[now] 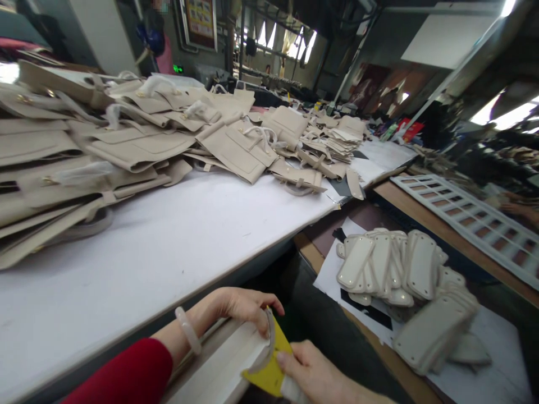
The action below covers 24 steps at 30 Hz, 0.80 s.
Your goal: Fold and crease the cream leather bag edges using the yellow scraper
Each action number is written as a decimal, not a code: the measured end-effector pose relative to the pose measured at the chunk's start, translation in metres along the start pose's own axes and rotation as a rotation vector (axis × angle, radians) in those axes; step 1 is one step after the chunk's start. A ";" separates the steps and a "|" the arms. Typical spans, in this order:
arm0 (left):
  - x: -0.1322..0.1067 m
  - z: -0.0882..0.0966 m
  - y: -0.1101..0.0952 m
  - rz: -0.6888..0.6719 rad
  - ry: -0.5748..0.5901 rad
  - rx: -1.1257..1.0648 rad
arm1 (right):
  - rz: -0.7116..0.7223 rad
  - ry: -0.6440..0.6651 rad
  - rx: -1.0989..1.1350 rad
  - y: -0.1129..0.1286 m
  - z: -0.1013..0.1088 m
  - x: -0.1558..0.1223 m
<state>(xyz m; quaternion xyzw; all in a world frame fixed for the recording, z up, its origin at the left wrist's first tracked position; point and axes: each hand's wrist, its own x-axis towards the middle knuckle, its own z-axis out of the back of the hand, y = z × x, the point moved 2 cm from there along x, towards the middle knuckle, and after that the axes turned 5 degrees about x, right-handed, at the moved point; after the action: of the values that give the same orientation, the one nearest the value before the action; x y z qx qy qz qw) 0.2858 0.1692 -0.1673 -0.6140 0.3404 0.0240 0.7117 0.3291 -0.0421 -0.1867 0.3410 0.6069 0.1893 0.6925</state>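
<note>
At the bottom, my left hand [242,307], a pale bangle at its wrist, curls over the far end of a beige bag piece [219,365] with a white inner face. Its fingertips press the rim beside a curved yellow piece [273,359] that lies along that end. Closed on the yellow piece, thumb on top, is my right hand [314,367]. Something whitish shows under the right fingers, too hidden to name. The near part of the beige bag piece runs out of the frame.
Piled beige handbags [143,140] cover the far side of the white table [168,230]. To the right, stacked beige panels with rivets [379,264] lie on white paper over a board. A white slatted rack [467,219] stands beyond. One person [158,33] is at the back.
</note>
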 end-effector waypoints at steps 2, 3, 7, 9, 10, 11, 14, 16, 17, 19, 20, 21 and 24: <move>0.000 0.000 0.000 -0.002 -0.002 -0.014 | 0.015 -0.009 0.036 0.000 -0.005 0.001; 0.000 0.000 0.001 -0.003 -0.002 -0.030 | 0.026 -0.016 0.056 0.000 -0.007 0.001; 0.003 -0.003 0.006 -0.010 -0.012 -0.127 | 0.058 -0.037 0.110 0.004 -0.021 0.007; 0.004 -0.005 0.009 -0.026 -0.013 -0.193 | 0.054 -0.031 0.124 0.007 -0.030 0.013; 0.004 -0.006 0.009 -0.041 -0.021 -0.225 | 0.047 -0.031 0.132 0.009 -0.034 0.016; 0.003 -0.006 0.009 -0.060 -0.041 -0.254 | 0.037 -0.027 0.141 0.011 -0.039 0.019; -0.011 -0.004 0.006 -0.112 -0.115 -0.264 | -0.014 0.016 0.196 0.014 -0.048 0.023; -0.028 -0.004 0.005 -0.128 -0.174 -0.243 | -0.009 0.109 0.245 0.013 -0.052 0.017; -0.039 -0.004 0.005 -0.126 -0.223 -0.230 | 0.018 0.150 0.262 0.011 -0.051 0.013; -0.061 -0.008 0.009 -0.089 -0.375 -0.183 | 0.095 0.149 0.297 0.007 -0.045 0.004; -0.071 -0.011 0.011 -0.053 -0.468 -0.143 | 0.131 0.071 0.330 0.005 -0.038 0.002; -0.079 -0.016 0.013 -0.012 -0.558 -0.099 | 0.161 -0.049 0.371 0.005 -0.029 0.002; -0.089 -0.033 0.015 0.044 -0.685 -0.015 | 0.148 -0.306 0.437 0.010 -0.005 0.020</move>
<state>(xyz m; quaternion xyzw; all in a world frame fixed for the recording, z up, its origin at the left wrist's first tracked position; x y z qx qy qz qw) 0.1958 0.1775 -0.1353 -0.5682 0.0944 0.2466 0.7794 0.3292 -0.0200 -0.1939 0.5503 0.4950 0.0504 0.6705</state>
